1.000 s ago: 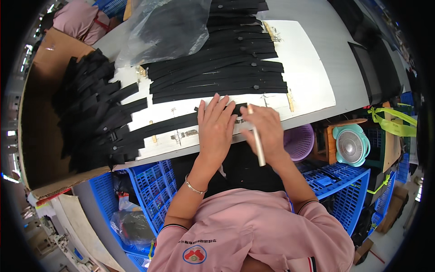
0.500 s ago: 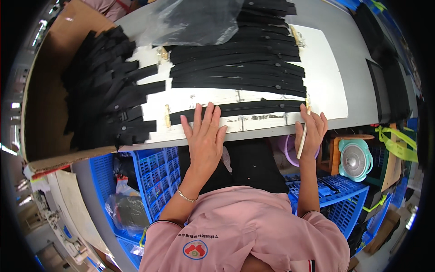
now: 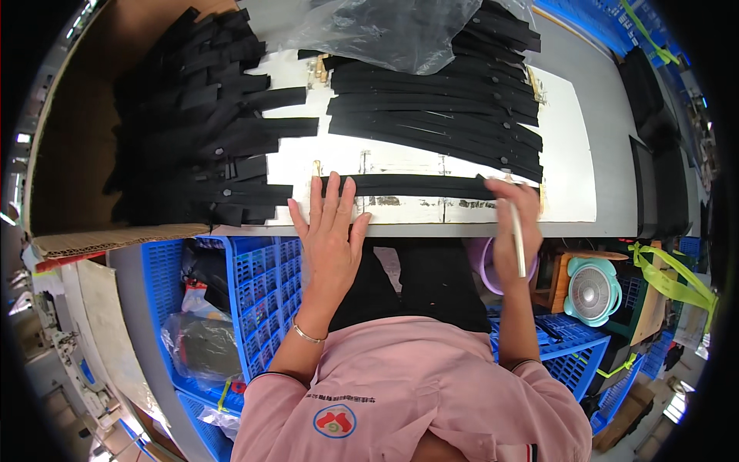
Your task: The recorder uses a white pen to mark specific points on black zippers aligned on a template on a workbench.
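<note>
A single black fabric strip (image 3: 416, 185) lies across the white board (image 3: 568, 185), near the table's front edge. My left hand (image 3: 329, 231) rests flat with fingers spread, its fingertips on the strip's left end. My right hand (image 3: 516, 219) is bent over the strip towards its right end. It grips a thin white pen-like stick (image 3: 518, 242), which slants down below the palm. What its fingertips do at the strip is partly hidden. Beyond the single strip, many more black strips (image 3: 431, 108) lie side by side with small round dots near their right ends.
At left, a cardboard box (image 3: 123, 235) holds a heap of black strips (image 3: 192, 115). Clear plastic film (image 3: 385, 35) covers the far strips. Blue crates (image 3: 262, 285), a teal fan (image 3: 593, 291) and a purple bucket (image 3: 485, 269) sit below table level.
My left hand has slid left along the strip to its left end. My right hand, still with the white stick, has shifted left from the strip's right tip. The view has shifted slightly.
</note>
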Motion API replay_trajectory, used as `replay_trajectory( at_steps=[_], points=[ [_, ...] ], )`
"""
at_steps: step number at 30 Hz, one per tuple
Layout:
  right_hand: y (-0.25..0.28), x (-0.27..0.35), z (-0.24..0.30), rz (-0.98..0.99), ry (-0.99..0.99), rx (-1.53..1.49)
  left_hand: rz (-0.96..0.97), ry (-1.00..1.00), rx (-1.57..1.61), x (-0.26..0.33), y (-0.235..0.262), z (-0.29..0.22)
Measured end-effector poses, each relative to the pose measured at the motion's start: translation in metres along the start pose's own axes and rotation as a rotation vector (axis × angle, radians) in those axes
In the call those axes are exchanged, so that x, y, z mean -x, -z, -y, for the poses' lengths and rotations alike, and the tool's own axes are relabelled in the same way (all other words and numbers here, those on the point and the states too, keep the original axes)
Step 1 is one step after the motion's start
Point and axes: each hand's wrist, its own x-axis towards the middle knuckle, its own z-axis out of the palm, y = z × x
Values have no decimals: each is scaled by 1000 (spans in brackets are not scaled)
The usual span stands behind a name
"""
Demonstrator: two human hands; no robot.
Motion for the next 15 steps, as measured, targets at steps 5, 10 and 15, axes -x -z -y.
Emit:
replay_trajectory(
  at_steps=[5, 10, 15],
  points=[
    [-57, -26, 49, 210, 41, -389, -5, 13, 7, -1, 1, 2],
    [-117, -29, 57, 316, -277, -680, 34, 36, 79, -2, 1, 0],
    [-126, -25, 58, 281, -185, -584, 50, 54, 78, -1, 7, 1]
  ],
)
